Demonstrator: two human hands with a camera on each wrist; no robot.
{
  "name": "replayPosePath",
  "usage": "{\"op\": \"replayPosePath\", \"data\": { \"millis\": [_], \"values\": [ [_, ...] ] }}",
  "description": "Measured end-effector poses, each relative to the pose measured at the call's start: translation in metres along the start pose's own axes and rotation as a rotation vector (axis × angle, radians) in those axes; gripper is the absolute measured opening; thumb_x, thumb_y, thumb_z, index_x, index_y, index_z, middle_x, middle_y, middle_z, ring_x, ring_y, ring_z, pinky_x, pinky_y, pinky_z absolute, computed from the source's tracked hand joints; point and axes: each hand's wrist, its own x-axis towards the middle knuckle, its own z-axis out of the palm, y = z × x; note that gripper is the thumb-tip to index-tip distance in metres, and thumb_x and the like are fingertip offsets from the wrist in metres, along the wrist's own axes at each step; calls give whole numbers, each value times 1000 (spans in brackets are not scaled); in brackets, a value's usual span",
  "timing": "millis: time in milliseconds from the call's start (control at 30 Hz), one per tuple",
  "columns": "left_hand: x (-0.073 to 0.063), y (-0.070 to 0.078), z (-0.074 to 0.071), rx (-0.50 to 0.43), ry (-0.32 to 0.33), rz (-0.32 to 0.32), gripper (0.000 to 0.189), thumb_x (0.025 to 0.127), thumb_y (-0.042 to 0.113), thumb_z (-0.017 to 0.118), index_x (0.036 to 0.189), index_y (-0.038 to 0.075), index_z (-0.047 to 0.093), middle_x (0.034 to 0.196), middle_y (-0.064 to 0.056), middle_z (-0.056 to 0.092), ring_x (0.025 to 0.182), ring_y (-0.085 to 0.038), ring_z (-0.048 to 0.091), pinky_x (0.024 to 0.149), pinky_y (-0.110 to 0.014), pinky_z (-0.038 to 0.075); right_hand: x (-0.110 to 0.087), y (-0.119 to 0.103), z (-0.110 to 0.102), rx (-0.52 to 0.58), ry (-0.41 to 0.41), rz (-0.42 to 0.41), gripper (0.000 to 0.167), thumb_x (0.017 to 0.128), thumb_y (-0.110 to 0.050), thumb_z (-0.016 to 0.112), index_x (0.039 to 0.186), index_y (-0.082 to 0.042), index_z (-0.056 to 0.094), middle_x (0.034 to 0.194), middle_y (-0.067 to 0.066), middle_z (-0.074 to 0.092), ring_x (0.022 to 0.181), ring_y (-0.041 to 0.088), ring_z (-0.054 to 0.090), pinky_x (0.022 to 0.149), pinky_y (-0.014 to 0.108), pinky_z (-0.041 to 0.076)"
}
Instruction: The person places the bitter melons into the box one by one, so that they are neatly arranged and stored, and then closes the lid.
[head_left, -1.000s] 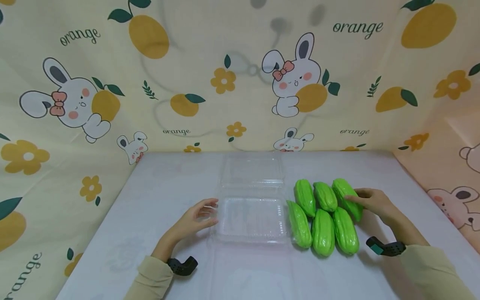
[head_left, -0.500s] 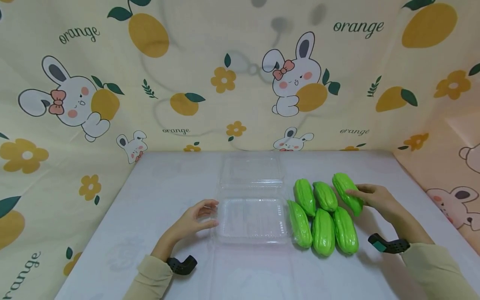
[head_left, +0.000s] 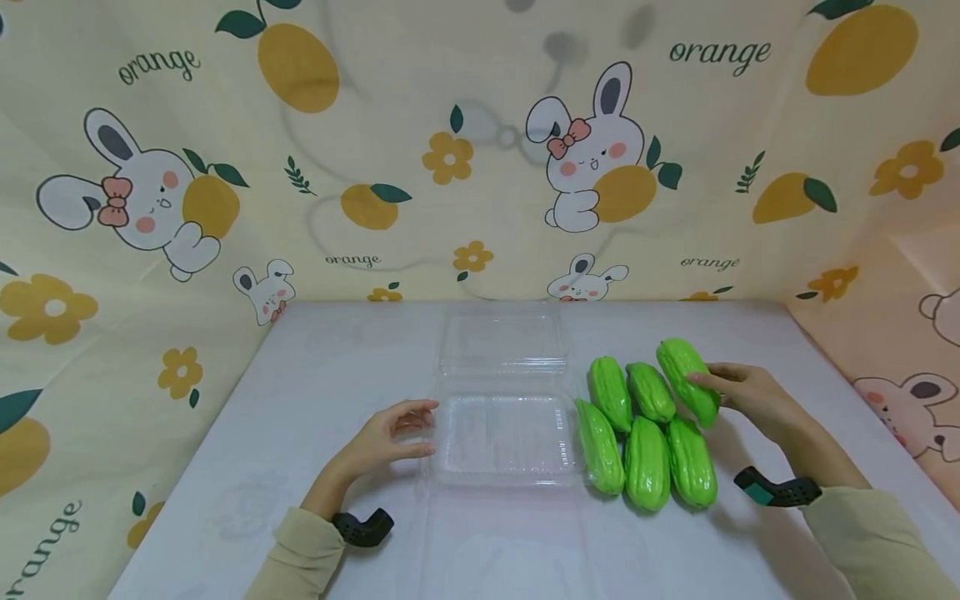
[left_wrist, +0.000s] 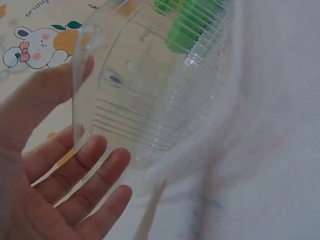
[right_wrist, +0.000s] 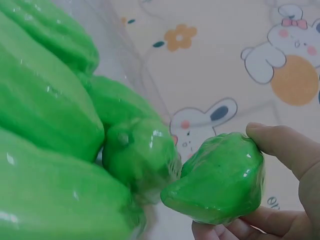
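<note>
My right hand (head_left: 750, 396) pinches a glossy, ridged green bitter melon (head_left: 686, 379) between thumb and fingers, raised a little at the back right of the group. Close up in the right wrist view, the held melon (right_wrist: 220, 180) shows its lumpy, pointed end. Several more bitter melons (head_left: 647, 467) lie in two rows beside the clear plastic clamshell box (head_left: 442, 479). At the box's left wall is my left hand (head_left: 382, 437), thumb and fingers spread and loosely bent. The left wrist view has its fingertips (left_wrist: 117, 160) at the transparent rim.
The box's hinged lid (head_left: 502, 337) lies folded back behind its base. A white-covered table (head_left: 315, 350) carries everything. Patterned fabric (head_left: 420, 100) rises behind and at both sides. A black wrist camera (head_left: 776, 489) sits on the right wrist, another (head_left: 363, 529) on the left.
My right hand has lifted the back-right bitter melon off the table, and its far end has shifted away and slightly left. The left hand has stayed at the box.
</note>
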Motion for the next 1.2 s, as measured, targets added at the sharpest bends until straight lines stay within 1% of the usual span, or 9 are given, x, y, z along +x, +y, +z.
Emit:
{"op": "replayPosePath", "data": {
  "millis": [133, 333, 567, 700, 933, 1067, 1200],
  "values": [
    [1, 1, -1, -10, -5, 6, 64, 82, 16, 77, 136, -2, 49, 118, -20, 61, 112, -29, 60, 98, -23, 51, -3, -7, 4, 21, -4, -5, 85, 99, -49, 46, 147, 15, 18, 152, 38, 21, 136, 52, 31, 110, 65, 33],
    [0, 1, -1, -16, -3, 5, 64, 81, 16, 78, 136, -2, 49, 118, -22, 61, 110, -27, 61, 96, -23, 52, -5, -17, 11, 35, 0, -29, 82, 100, -47, 45, 147, 15, 20, 151, 38, 23, 136, 50, 33, 111, 62, 35],
    [0, -1, -1, -17, -1, 22, 64, 82, 15, 77, 136, -3, 49, 117, -23, 61, 109, -24, 61, 97, -23, 52, -7, -27, 21, 85, -36, -61, 78, 101, -43, 45, 146, 16, 19, 152, 38, 23, 138, 49, 32, 114, 62, 32],
    [0, -1, -1, -14, -1, 22, 63, 82, 16, 77, 136, -2, 49, 117, -22, 61, 109, -21, 60, 96, -20, 51, -8, -31, 26, 102, -49, -63, 78, 101, -42, 45, 146, 16, 19, 152, 37, 23, 139, 49, 31, 115, 62, 30],
    [0, 1, 0, -29, -3, 34, 64, 81, 14, 77, 135, -4, 49, 117, -24, 61, 107, -20, 60, 96, -21, 52, -8, -37, 32, 145, -79, -54, 79, 101, -42, 46, 148, 15, 17, 153, 36, 21, 142, 48, 26, 116, 63, 26],
    [0, 2, 0, -32, -5, 30, 64, 81, 14, 77, 135, -4, 49, 117, -24, 61, 107, -20, 60, 96, -21, 52, -9, -40, 37, 164, -92, -59, 79, 101, -42, 46, 148, 14, 17, 153, 35, 22, 142, 47, 28, 117, 61, 27],
    [0, 2, 0, -30, -3, 26, 64, 81, 13, 78, 135, -4, 50, 117, -24, 61, 106, -19, 60, 96, -20, 52, -11, -46, 43, 179, -103, -45, 79, 100, -43, 47, 148, 13, 17, 154, 34, 22, 141, 46, 30, 118, 60, 27]
  ]
}}
